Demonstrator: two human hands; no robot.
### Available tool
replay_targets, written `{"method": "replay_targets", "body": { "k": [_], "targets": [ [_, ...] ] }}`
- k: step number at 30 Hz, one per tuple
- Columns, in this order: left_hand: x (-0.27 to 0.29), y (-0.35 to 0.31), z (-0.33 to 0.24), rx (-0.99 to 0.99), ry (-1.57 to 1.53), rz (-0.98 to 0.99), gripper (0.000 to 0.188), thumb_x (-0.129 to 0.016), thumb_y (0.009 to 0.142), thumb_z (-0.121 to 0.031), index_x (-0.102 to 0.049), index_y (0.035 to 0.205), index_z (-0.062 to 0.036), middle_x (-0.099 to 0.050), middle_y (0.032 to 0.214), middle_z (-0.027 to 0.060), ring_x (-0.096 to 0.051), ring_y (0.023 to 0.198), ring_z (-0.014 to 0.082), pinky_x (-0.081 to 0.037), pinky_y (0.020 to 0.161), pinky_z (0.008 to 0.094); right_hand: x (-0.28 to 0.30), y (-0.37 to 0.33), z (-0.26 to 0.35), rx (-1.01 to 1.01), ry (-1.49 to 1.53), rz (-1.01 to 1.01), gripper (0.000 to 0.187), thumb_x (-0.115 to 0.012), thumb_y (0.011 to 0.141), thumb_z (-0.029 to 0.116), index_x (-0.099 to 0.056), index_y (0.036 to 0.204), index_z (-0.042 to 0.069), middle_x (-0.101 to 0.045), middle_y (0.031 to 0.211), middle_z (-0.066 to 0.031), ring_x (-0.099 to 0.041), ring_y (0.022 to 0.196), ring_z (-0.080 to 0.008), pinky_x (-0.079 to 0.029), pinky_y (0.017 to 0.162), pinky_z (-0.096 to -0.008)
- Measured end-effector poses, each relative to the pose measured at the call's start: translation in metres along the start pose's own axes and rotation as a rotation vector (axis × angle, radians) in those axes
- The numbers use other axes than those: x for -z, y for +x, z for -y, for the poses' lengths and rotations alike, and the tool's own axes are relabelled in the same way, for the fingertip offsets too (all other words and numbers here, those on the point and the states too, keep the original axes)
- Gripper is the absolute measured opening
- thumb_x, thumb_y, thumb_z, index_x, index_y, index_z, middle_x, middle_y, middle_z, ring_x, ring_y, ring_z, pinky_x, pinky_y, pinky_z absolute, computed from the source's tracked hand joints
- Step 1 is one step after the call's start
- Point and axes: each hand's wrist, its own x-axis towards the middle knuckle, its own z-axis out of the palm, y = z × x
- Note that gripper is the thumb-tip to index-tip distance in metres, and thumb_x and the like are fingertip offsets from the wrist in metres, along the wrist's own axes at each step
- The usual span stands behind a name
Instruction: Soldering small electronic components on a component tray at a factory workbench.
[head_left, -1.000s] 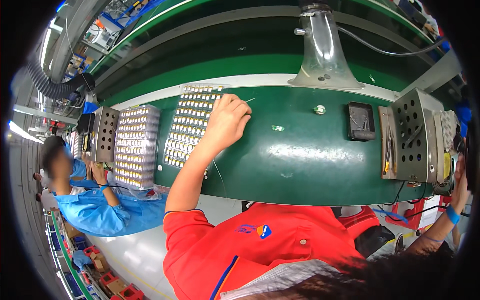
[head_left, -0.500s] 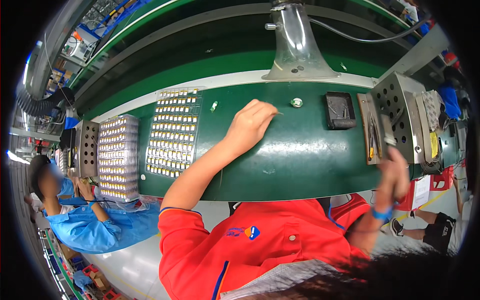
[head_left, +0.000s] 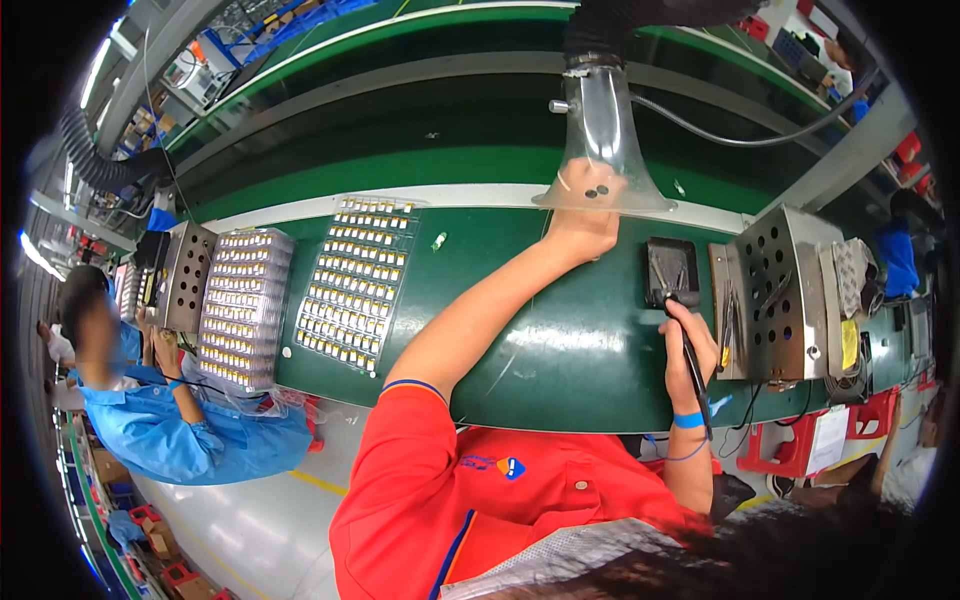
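Up against the clear funnel-shaped hood (head_left: 603,110), my left hand (head_left: 585,225) reaches forward, partly seen through the plastic. Its fingers look curled together; whatever they hold is hidden. My right hand (head_left: 692,352) grips a slim black soldering iron (head_left: 692,362) like a pen, its rear end pointing back past my blue wristband. The iron's front end is at the near edge of a small black tray (head_left: 652,268), which has dark metallic bits inside.
Left of my arm lies a clear tray (head_left: 400,285) of small white-and-yellow parts, beside a tall stack of similar trays (head_left: 278,300). A small green-and-white piece (head_left: 439,240) sits nearby. Tweezers (head_left: 730,315) and a perforated metal box (head_left: 790,285) stand right. Another person (head_left: 160,420) works at left.
My left hand has moved forward and right, up to the hood. My right hand came left from the metal box to the black tray, now with the soldering iron. The view has shifted slightly.
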Motion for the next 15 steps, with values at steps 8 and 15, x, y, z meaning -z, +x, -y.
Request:
{"method": "replay_targets", "body": {
  "k": [8, 15],
  "targets": [
    [-0.001, 0.008, 0.003, 0.149, 0.024, 0.084, 0.031, -0.056, 0.069, 0.0, -0.058, 0.099, -0.0067, -0.055, 0.096, 0.0114, -0.05, 0.092, 0.0327, -0.042, 0.078, 0.0429, 0.003, 0.001, -0.003, -0.023, 0.063, -0.035, 0.021, -0.055, 0.081, -0.003, -0.063, 0.1, -0.001, -0.056, 0.068, -0.0096, -0.051, 0.059, -0.0172, -0.039, 0.055, -0.028],
    [0.029, -0.019, 0.004, 0.097, -0.127, 0.132, 0.024, -0.056, 0.075, 0.005, -0.06, 0.097, -0.0037, -0.059, 0.089, 0.0125, -0.055, 0.082, 0.0316, -0.046, 0.07, 0.0397, 0.018, -0.003, -0.007, -0.019, -0.071, 0.009, 0.022, -0.053, 0.086, 0.003, -0.06, 0.106, -0.002, -0.058, 0.075, -0.01, -0.055, 0.068, -0.0173, -0.042, 0.063, -0.0259]
  ]
}}
